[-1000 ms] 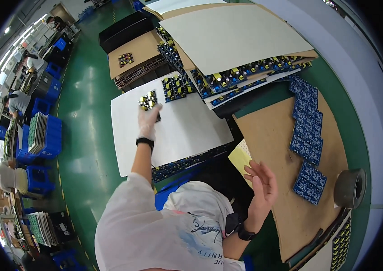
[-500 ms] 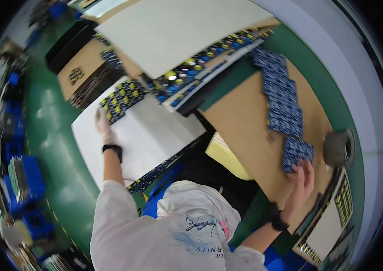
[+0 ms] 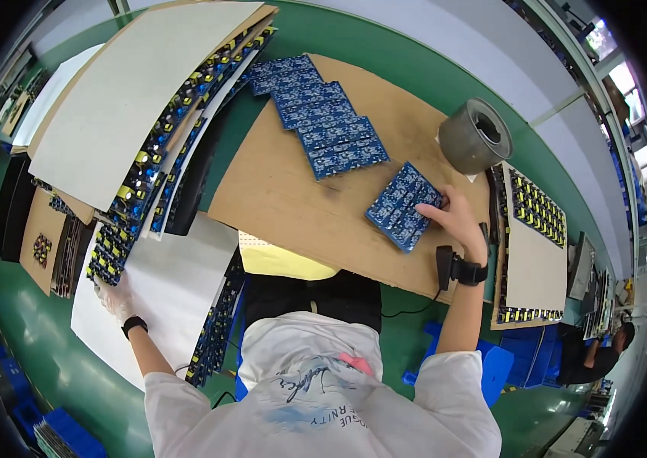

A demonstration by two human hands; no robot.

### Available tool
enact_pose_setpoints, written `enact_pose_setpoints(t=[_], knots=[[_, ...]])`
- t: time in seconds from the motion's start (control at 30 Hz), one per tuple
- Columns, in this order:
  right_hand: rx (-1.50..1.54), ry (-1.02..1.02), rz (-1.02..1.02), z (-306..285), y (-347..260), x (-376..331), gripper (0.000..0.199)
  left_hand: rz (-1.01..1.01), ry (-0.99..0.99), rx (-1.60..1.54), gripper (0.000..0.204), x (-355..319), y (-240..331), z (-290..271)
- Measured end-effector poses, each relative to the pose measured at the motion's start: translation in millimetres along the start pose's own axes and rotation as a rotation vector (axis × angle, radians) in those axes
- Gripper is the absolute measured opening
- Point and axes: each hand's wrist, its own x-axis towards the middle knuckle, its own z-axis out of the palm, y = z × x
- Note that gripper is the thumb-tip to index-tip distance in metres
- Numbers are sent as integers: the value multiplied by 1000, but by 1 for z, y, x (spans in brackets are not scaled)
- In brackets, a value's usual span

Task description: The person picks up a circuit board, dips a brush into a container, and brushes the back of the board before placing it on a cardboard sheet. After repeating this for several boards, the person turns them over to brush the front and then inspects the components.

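Observation:
My left hand point(image 3: 115, 298), in a thin pale glove, grips the near edge of a circuit board with yellow and black parts point(image 3: 110, 252). That board lies over a white sheet point(image 3: 163, 286), by the tall stack on the left; some fingertips are hidden. My bare right hand point(image 3: 457, 217) pinches the right edge of a blue circuit board point(image 3: 405, 204), thumb on top and fingers partly hidden behind the edge. This board sits at an angle over the brown cardboard point(image 3: 278, 183). Several more blue boards point(image 3: 342, 145) overlap in a row farther away and to the left.
A grey tape roll point(image 3: 476, 137) stands at the cardboard's far right corner. Left stands a stack of boards under a large pale sheet point(image 3: 148, 76). Yellow paper point(image 3: 281, 256) juts from below the cardboard. More boards point(image 3: 537, 210) are at right; a person point(image 3: 598, 355) sits beyond.
The view has swung right. My right hand has moved from the blue board's near edge to its right edge, and the board has turned away from the row. My left hand stays at its board.

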Motion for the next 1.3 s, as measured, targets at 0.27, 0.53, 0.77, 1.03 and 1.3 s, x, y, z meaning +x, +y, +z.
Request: enact_pose_setpoints(t=[0.27, 0.53, 0.77, 1.03, 1.3], knots=[[799, 132, -27, 21, -59, -65, 38, 192, -109, -975, 49, -118, 85, -77], [1173, 74, -155, 52, -110, -104, 45, 340, -1029, -1317, 56, -252, 209, -150], [1512, 245, -193, 84, -107, -123, 47, 126, -1160, -1694, 71, -307, 252, -160], [1636, -29, -280, 59, -76, -118, 43, 81, -1759, -1844, 55, -287, 238, -129], [1383, -56, -216, 78, -76, -114, 61, 1217, -1014, -1192, 42, -285, 242, -107]])
